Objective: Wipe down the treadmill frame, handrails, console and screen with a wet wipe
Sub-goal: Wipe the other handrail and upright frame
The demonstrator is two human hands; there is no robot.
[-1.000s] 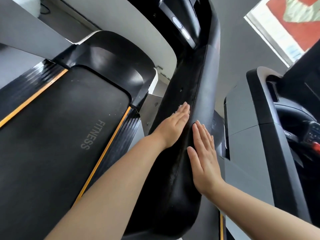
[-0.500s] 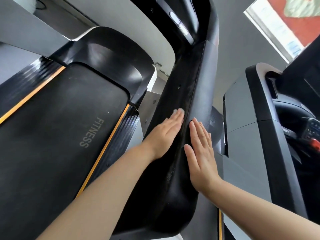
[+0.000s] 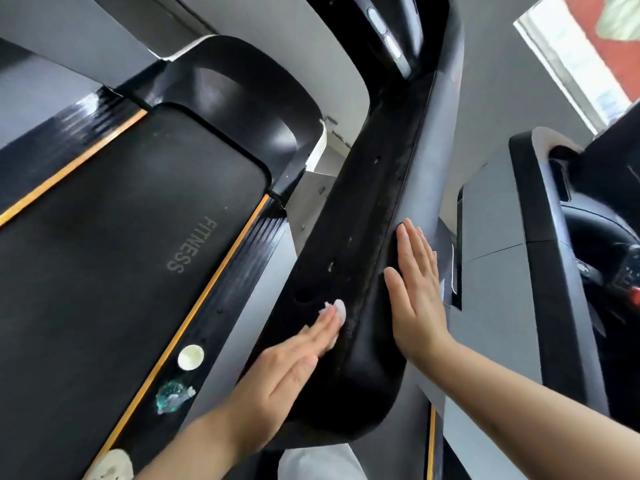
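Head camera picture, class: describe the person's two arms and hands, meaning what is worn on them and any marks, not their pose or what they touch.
Both forearms are bare as far as the picture shows: no sleeves, gloves, watch or bracelet. The left hand and the right hand carry no visible rings on the fingers. No tattoos, bandages or other markings show on either arm.

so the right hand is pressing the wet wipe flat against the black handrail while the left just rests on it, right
Not quite: the head view shows the wet wipe under the left hand, pressed flat on the black handrail. The right hand just rests on it.
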